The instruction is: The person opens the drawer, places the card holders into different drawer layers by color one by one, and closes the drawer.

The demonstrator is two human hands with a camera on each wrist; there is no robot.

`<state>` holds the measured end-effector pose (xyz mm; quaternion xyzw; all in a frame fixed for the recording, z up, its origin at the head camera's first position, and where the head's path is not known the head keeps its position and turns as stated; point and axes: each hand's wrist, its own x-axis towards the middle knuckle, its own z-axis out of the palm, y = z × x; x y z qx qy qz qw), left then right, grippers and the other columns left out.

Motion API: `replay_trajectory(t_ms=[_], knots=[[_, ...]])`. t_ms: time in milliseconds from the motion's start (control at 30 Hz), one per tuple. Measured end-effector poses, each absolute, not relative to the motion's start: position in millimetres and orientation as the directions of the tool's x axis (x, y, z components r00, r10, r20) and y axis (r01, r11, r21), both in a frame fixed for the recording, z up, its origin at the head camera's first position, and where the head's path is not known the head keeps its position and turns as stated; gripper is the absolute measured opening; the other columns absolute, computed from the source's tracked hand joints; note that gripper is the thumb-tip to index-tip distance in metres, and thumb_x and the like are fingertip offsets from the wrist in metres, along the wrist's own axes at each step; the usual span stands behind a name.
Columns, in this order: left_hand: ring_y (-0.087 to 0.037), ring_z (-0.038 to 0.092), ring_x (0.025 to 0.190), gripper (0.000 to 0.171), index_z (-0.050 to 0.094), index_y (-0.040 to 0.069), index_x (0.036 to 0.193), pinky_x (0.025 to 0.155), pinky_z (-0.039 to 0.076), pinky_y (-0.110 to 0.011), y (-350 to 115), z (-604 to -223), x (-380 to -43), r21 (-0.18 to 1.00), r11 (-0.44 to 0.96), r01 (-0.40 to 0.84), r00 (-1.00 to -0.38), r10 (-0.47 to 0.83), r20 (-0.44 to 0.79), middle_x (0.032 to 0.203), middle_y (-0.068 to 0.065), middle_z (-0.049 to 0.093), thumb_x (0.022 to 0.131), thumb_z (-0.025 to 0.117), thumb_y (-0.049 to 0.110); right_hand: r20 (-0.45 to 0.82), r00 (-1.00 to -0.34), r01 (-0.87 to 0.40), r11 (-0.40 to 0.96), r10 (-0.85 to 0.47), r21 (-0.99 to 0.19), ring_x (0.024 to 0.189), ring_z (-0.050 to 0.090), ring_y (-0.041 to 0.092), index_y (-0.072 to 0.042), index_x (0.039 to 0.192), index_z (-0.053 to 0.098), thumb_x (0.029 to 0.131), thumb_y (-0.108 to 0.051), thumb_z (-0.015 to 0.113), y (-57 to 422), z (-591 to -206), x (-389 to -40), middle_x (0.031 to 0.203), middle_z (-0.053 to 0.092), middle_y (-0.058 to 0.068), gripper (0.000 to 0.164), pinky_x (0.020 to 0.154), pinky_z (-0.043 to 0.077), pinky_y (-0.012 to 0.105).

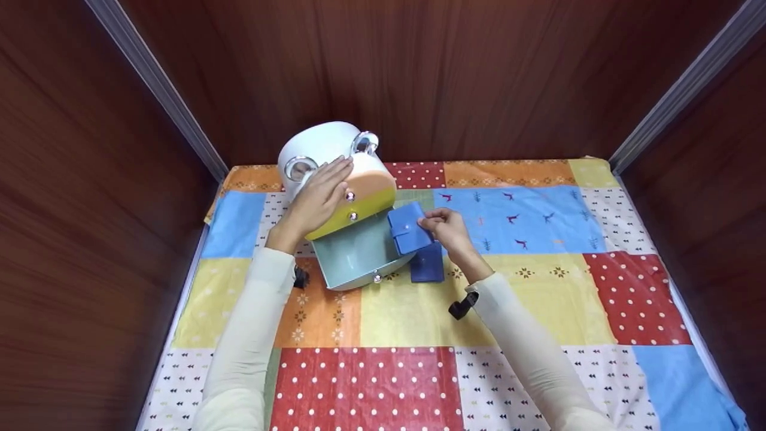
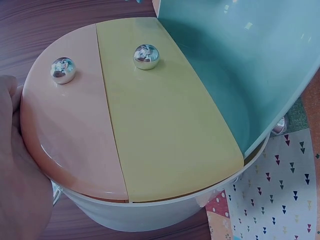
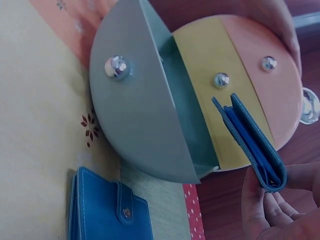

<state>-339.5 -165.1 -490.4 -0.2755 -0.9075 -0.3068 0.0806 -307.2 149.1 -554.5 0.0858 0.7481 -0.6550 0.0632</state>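
A small round-fronted drawer box has an orange-pink drawer, a yellow drawer and a mint-green bottom drawer, which is pulled out. On the box's upper part rests my left hand, fingers extended. My right hand pinches a blue wallet by its edge, thumb against fingers, above the right side of the pulled-out drawer. Seen by the right wrist camera, that held wallet is end-on and slightly spread. Below it a second blue wallet, with a snap strap, lies on the cloth beside the drawer.
A patchwork cloth covers the table. Brown wood-grain panels stand behind and at both sides. Two silvery rings stick up from the box, and round shiny knobs project from the drawer fronts.
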Motion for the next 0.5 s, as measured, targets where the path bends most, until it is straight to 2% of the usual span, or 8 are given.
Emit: replay_trajectory(t_ms=[233,500], knots=[[-0.022,0.025,0.165,0.051,0.039,0.016,0.165,0.139,0.012,-0.04,-166,-490,-340,0.514,0.661,0.546,-0.837,0.452,0.308,0.175,0.0,0.034,0.117,0.038,0.032,-0.218,-0.975,0.22,0.099,0.035,-0.97,0.07,0.063,0.007,0.005,0.116,0.065,0.097,-0.006,0.074,135,-557,-310,0.083,0.07,-0.001,0.024,0.063,0.052,0.018],[-0.022,0.025,0.166,0.051,0.04,0.015,0.165,0.139,0.012,-0.039,-166,-490,-339,0.519,0.655,0.549,-0.836,0.451,0.314,0.174,0.0,0.035,0.117,0.039,0.031,-0.203,-0.979,0.205,0.133,0.033,-0.97,0.074,0.061,0.006,0.003,0.11,0.068,0.095,-0.007,0.076,119,-561,-312,0.082,0.067,-0.004,0.02,0.065,0.049,0.018]])
